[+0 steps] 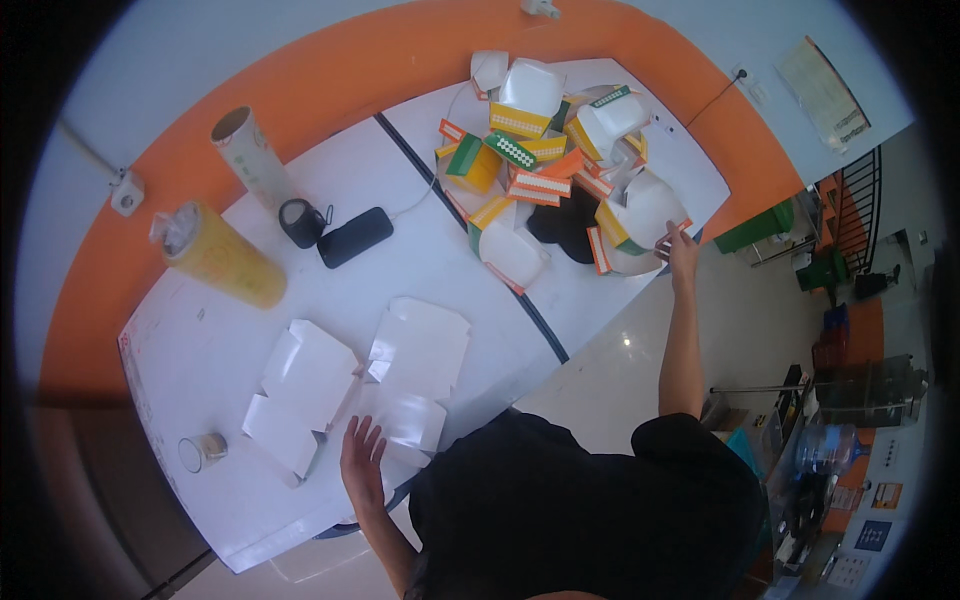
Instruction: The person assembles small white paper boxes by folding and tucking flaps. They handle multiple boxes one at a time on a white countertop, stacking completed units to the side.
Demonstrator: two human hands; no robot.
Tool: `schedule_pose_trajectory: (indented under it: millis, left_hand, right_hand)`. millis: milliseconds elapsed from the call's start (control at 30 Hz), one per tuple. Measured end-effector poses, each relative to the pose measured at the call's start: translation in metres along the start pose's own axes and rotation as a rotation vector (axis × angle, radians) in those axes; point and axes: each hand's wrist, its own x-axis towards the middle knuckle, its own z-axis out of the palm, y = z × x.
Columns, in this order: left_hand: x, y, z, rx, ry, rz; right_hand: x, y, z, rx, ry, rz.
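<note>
Hands at work: left hand (pixel 363 462) spread flat on light, bendable carton blanks (pixel 400 380); right hand (pixel 682 250), at two o'clock, pinches a folded carton (pixel 640 215) by its stiff rim

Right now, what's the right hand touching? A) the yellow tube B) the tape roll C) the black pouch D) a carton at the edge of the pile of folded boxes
D: the right hand is stretched out to the pile of folded boxes and its fingertips meet a white carton at the near edge, far from the pouch, tube and tape.
</note>
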Motion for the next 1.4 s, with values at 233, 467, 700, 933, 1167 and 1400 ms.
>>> schedule_pose_trajectory:
  millis: [233, 467, 700, 933, 1167, 1400]
  left_hand:
    - [-0.003, 0.010, 0.005, -0.025, -0.050, 0.017]
    - [0.000, -0.002, 0.011, -0.206, -0.097, 0.063]
    - [0.012, -0.011, 0.000, 0.565, 0.299, 0.381]
    - [0.026, -0.054, 0.020, 1.224, 0.393, 0.631]
    - [0.022, -0.075, 0.020, 1.398, 0.333, 0.468]
    - [0.018, -0.040, 0.011, 1.070, 0.423, 0.422]
  right_hand:
    - [-0.003, 0.107, 0.023, -0.479, 0.280, -0.388]
    - [-0.082, 0.071, 0.120, -0.277, -0.162, -0.720]
    - [-0.141, 0.070, 0.144, -0.142, -0.291, -0.699]
    - [-0.132, 0.087, 0.124, -0.155, -0.238, -0.575]
    - [-0.144, 0.110, 0.072, -0.261, 0.090, -0.361]
    - [-0.261, 0.105, 0.126, -0.004, -0.562, -0.113]
